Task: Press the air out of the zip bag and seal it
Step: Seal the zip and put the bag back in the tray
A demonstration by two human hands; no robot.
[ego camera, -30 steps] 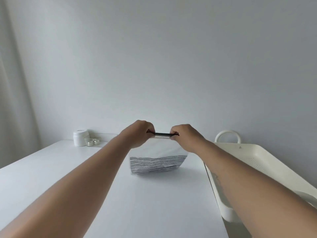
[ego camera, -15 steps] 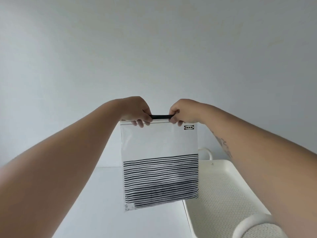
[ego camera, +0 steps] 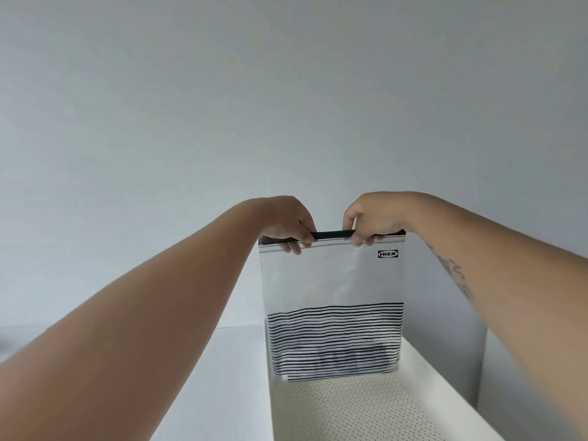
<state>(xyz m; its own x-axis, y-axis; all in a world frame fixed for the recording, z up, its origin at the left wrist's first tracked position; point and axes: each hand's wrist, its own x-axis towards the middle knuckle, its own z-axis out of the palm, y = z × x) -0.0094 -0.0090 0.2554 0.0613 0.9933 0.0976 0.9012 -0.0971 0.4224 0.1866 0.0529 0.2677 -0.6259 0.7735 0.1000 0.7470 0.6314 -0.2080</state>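
A translucent zip bag (ego camera: 331,281) with black stripes across its lower half hangs upright in the air above the white tray. Something dark lies in its bottom. My left hand (ego camera: 286,222) pinches the bag's top edge near the left corner. My right hand (ego camera: 372,219) pinches the top edge toward the right. A short stretch of the black zip strip (ego camera: 332,234) shows between the two hands.
A white perforated tray (ego camera: 366,409) sits under and in front of the bag at the lower right. The white table (ego camera: 235,377) lies to its left. A plain grey wall fills the background.
Both hands lifted the bag off the table and carried it to the right, over the tray. The view tilted upward, so the jar at the back left is out of sight.
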